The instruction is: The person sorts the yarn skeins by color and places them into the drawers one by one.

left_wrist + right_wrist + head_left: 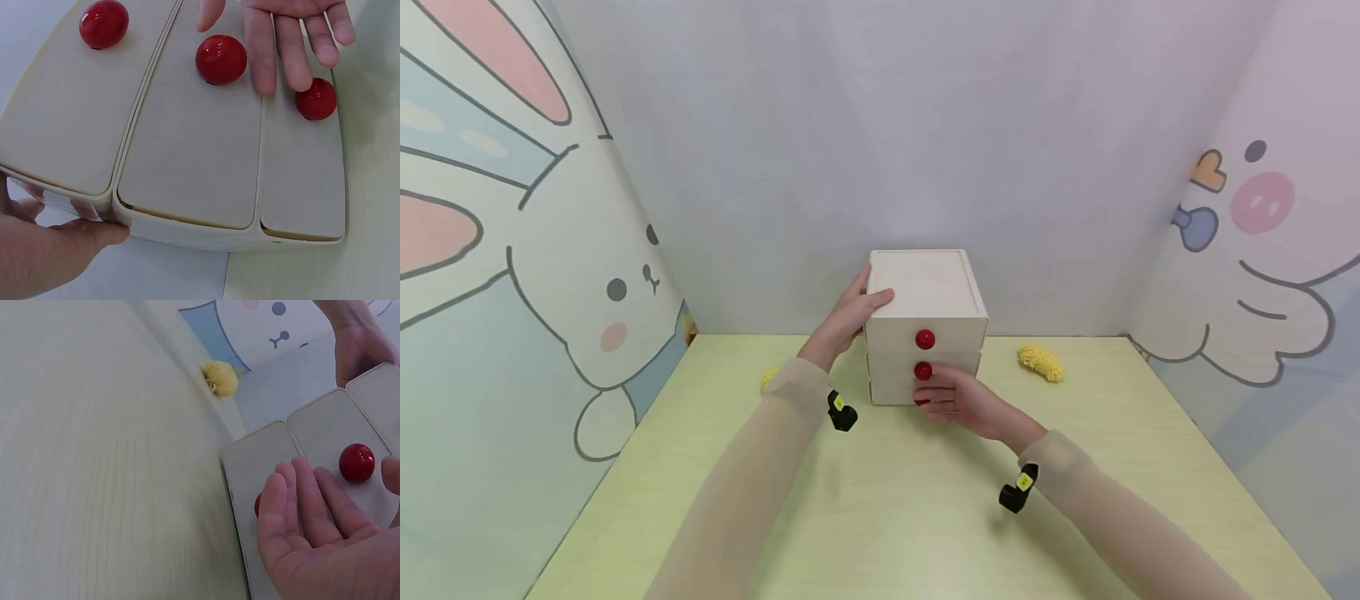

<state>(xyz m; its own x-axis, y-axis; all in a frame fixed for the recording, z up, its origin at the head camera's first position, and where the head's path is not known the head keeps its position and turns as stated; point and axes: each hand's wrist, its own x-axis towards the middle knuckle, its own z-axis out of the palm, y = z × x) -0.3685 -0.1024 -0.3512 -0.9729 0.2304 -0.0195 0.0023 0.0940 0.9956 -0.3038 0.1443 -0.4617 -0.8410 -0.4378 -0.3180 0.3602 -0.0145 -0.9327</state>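
Observation:
A white box with three stacked drawers (pixel 928 283) stands at the back of the table, each drawer front bearing a red knob. Across its upper left edge, my left hand (pixel 847 315) rests with the thumb on top and the fingers along the side. My right hand (pixel 966 402) is in front of the lower drawers, fingers extended, palm turned toward the left. Its thumb and index finger are on either side of the middle knob (pixel 221 59), without closing round it. The fingertips overlap the bottom knob (pixel 316 99) in the left wrist view.
A yellow yarn-like bundle (pixel 1042 363) lies on the table right of the box. Another yellow bundle (pixel 220 378) lies to the left, partly hidden by my left arm in the head view. Pale walls with cartoon animals enclose the table (pixel 880 517).

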